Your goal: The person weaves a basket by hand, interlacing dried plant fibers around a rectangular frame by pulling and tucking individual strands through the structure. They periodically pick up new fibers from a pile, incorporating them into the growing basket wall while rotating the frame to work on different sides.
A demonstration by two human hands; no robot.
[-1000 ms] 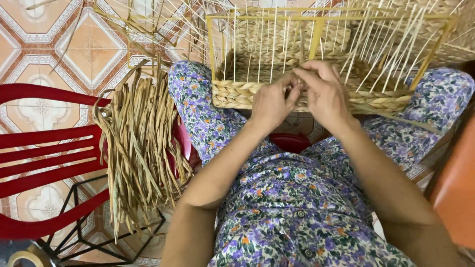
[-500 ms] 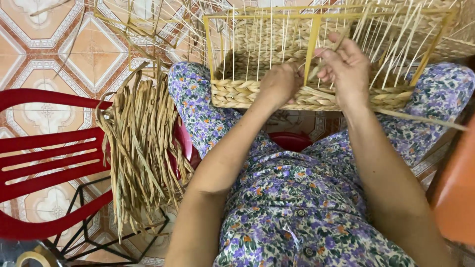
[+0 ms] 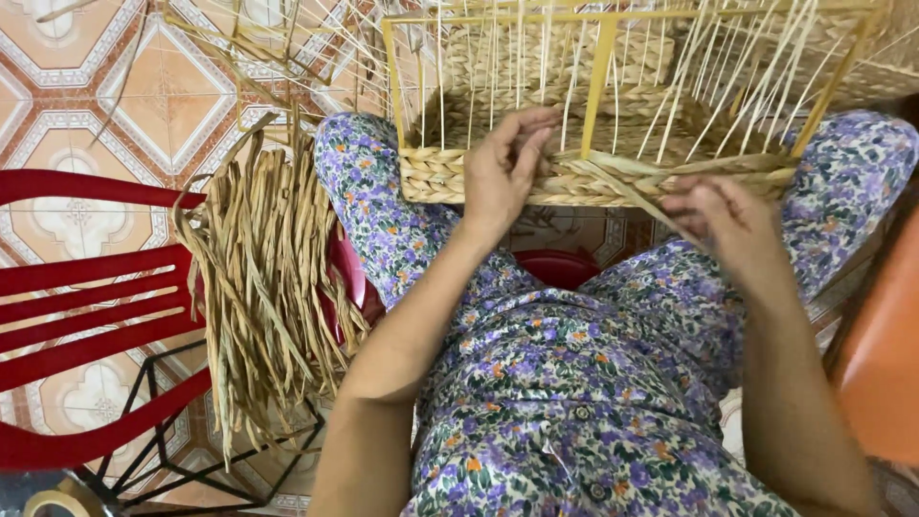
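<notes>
A half-woven straw basket [image 3: 450, 177] on a yellow wire frame [image 3: 603, 67] rests across my knees. My left hand [image 3: 503, 172] presses against the basket's front wall, fingers curled over the woven rim among the thin upright spokes. My right hand [image 3: 723, 220] is lower and to the right, pinching a flat dried straw strand [image 3: 632, 191] that runs diagonally up-left into the weave. I sit in a floral purple dress.
A thick bundle of dried straw strands [image 3: 268, 278] hangs over a red plastic chair [image 3: 86, 316] at my left. Patterned orange floor tiles [image 3: 172, 105] lie beyond. An orange object [image 3: 881, 364] stands at the right edge. Loose spokes fan out behind the basket.
My right hand has come down and right from the basket rim, drawing the straw strand out with it. My left hand has stayed at the basket's front wall.
</notes>
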